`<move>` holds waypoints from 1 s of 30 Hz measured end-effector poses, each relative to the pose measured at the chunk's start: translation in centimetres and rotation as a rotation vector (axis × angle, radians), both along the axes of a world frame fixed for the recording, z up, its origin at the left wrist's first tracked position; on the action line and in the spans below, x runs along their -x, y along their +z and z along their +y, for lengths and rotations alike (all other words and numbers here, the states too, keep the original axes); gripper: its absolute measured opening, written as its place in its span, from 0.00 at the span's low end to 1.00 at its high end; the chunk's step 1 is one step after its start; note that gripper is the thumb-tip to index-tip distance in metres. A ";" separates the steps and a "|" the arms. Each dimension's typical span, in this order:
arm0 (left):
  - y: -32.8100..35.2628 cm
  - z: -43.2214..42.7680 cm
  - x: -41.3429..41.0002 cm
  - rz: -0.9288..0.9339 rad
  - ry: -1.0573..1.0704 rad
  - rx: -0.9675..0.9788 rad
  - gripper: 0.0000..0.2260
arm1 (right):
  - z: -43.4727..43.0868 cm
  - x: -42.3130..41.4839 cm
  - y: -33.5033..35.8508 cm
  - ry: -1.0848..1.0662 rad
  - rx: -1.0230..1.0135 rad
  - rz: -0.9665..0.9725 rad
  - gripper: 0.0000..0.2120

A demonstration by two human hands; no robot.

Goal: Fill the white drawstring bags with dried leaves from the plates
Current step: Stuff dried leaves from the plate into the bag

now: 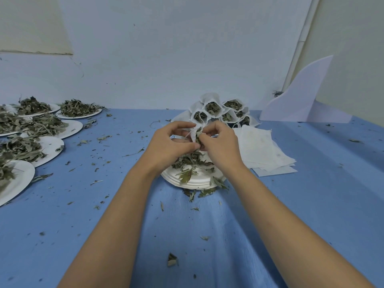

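Open: blue cloth (207, 235) at near edge and left of centre (strewn with leaf crumbs (172, 260)). Obstructed: loaded plates (53, 145) left, filled bags (214, 109) stacked behind, flat bag pile (264, 150) right.

Hands (172, 142) (220, 146) on white bag (194, 133) over plate (193, 180)

no text, label, brand, number or sign can be read on anything in view.
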State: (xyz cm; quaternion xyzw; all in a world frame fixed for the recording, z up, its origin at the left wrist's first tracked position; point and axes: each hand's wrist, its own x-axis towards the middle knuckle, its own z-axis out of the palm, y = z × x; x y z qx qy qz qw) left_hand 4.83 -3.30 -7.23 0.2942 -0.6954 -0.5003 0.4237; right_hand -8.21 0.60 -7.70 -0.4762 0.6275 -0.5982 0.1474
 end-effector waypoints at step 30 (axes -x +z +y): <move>-1.2 -0.9 1.0 0.035 0.478 0.099 0.12 | 0.2 -1.6 0.2 0.065 0.026 0.045 0.04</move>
